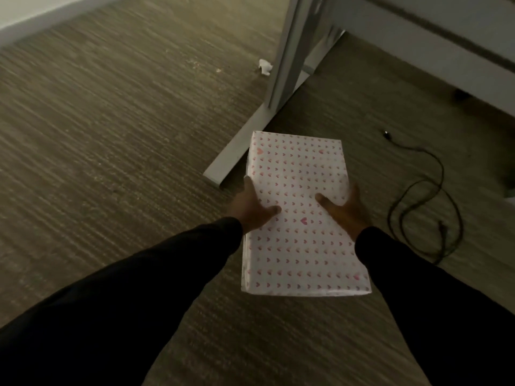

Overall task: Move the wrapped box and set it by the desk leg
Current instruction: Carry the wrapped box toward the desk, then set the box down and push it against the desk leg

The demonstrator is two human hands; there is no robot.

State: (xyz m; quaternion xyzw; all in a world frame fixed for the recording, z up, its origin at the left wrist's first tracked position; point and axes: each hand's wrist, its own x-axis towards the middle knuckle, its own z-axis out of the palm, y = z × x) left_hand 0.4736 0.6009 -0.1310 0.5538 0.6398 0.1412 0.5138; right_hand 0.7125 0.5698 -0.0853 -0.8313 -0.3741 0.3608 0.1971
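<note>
White heart-printed wrapped box (301, 207), clasped at both sides by our left hand (252, 208) and right hand (344, 211), near the grey metal desk leg (287, 57); we should lower it level (black cable (426, 196) right).

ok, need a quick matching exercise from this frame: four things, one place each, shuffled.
Things:
1. box
2. cable
3. paper scrap
4. desk leg

Places:
A. loose on the carpet, right of the box
B. upright, rising from a flat foot on the floor
C. between the left hand and right hand
D. on the carpet, left of the desk leg

Pairs: 1-C, 2-A, 3-D, 4-B
</note>
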